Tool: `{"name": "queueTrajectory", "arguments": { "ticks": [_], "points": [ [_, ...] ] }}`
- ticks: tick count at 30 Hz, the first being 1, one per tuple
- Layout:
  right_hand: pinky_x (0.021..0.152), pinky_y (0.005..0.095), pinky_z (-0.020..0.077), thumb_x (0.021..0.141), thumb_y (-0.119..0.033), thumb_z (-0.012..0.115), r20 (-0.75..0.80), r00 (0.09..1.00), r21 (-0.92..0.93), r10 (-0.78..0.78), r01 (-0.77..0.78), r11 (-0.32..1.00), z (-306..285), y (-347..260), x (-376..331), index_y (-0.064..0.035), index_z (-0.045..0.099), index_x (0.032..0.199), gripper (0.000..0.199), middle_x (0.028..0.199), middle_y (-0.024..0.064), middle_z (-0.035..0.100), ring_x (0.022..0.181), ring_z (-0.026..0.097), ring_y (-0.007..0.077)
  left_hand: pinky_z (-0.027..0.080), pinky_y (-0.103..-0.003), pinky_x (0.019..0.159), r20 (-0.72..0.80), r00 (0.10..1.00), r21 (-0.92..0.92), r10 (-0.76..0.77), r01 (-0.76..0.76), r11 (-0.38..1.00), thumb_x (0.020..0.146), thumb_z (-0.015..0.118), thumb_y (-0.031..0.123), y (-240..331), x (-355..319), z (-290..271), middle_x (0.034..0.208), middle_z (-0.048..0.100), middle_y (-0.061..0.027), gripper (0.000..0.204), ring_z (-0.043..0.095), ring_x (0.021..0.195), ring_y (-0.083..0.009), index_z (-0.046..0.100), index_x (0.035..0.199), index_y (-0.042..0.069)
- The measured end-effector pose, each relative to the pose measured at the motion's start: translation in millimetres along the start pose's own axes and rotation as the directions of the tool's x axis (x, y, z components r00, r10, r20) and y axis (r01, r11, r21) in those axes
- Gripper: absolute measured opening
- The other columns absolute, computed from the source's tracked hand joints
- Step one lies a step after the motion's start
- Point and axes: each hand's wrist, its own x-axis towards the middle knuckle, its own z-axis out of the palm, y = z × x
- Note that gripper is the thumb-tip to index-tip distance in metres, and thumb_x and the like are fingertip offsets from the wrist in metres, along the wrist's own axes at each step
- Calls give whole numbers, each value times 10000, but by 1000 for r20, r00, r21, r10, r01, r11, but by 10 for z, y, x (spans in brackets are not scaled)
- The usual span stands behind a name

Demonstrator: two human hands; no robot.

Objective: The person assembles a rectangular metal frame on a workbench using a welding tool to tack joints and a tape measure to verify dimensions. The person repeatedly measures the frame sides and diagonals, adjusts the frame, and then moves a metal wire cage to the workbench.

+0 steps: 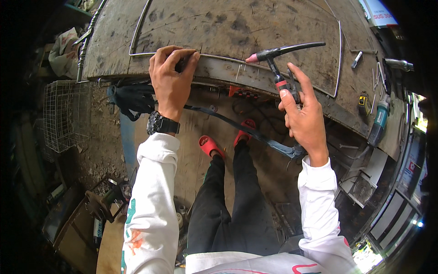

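My right hand [306,116] is wrapped round the handle of a TIG welding torch [273,65], its index finger stretched up along it. The torch's pink nozzle points left and sits at the front rod of a thin metal wire frame [339,59]. This bent rectangular frame lies on the worn workbench top [219,27], its front rod along the bench's near edge. My left hand [172,77] is closed on that front rod, near the frame's left corner. Something dark shows between its thumb and fingers, too shaded to make out.
A tape measure [364,103] and a teal angle grinder [380,119] lie at the bench's right end. The torch cable [237,125], partly wrapped in blue cloth, hangs below the front edge. A wire basket [64,116] stands at left. Red sandals [211,146] show on the floor.
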Motion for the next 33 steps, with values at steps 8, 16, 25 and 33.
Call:
{"name": "queueTrajectory", "arguments": {
  "ticks": [8,16,25,33],
  "points": [
    [668,345,537,1054,-190,632,26,999,-20,31,-31,999,-19,-57,12,-123,490,1554,524,782,124,697,622,668,180,482,-414,1008,-24,1000,-2,6,-6,1000,885,843,271,-43,-14,37,1121,706,-31,164,610,1128,-273,838,1013,169],
    [698,367,558,1058,-177,622,72,995,-54,67,-64,997,-64,-120,10,-112,466,1570,539,796,163,722,668,715,210,477,-409,1014,5,1000,-12,11,-11,1000,890,844,273,-55,-13,16,1111,713,-28,156,611,1134,-257,837,1001,163],
    [727,331,570,1065,-209,638,-54,998,23,-20,21,1000,7,77,-89,-125,443,1598,573,1291,194,729,754,732,189,473,-390,1007,-19,1000,8,13,-13,1000,913,844,261,-31,-17,13,1162,719,-33,166,611,1130,-250,834,1039,152],
    [668,304,545,1062,-176,634,-31,1000,47,-2,3,999,78,35,-94,-117,455,1592,563,1116,179,762,649,670,142,491,-401,983,-13,1000,-5,9,-9,1000,900,842,282,-46,-16,15,1124,693,-30,171,603,1103,-266,839,1025,166]
  ]
}}
